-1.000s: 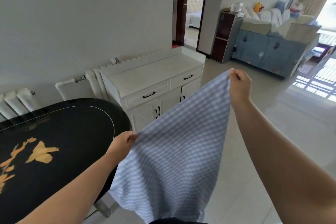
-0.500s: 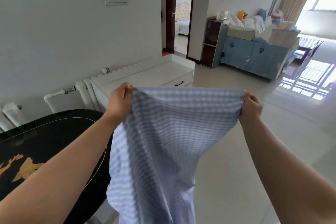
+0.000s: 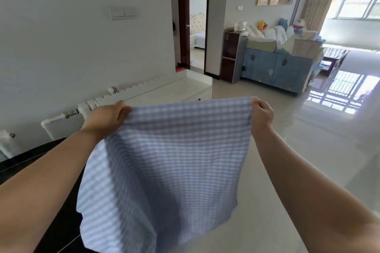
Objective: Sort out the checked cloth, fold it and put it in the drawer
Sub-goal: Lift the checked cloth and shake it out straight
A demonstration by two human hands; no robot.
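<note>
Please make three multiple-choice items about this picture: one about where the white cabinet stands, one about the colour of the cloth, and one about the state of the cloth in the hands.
1. Where does the white cabinet stand?
A. against the wall, beyond the cloth
B. beside the window
C. in the doorway

2. What colour is the checked cloth?
A. red and black
B. light blue and white
C. plain green

3. How is the cloth held?
A. folded small in one hand
B. lying flat on the floor
C. spread out, hanging from two top corners

Answers: 1 A, its top shows behind the cloth's upper edge, along the wall. 2 B, the checks are pale blue and white. 3 C, the left hand and the right hand each pinch a top corner and the rest hangs free.
</note>
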